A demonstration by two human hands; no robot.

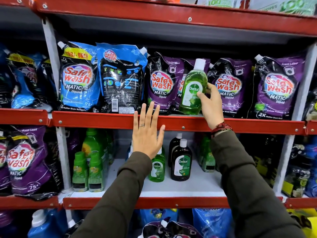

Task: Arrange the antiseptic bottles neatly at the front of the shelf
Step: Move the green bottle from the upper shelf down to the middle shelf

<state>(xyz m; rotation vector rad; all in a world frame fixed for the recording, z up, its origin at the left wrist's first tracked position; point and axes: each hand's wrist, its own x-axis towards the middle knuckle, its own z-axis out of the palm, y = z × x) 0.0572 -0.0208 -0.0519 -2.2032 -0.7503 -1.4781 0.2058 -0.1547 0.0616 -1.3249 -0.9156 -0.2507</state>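
On the lower shelf, the spread, empty left hand (147,134) half-hides a green bottle (157,167).

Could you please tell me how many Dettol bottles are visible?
3: a green bottle in the right hand, a smaller green one and a brown bottle below; more may be hidden.

Shop aisle, red metal shelves (96,118), rows of detergent pouches (78,78), bottled cleaners (181,162)

Your clearest room is the bare white shelf floor (197,184) at lower centre, right of the brown bottle (181,162). Green packs (88,170) crowd its left side. Across the middle of the frame, the detergent pouches (161,85) block the upper shelf completely.
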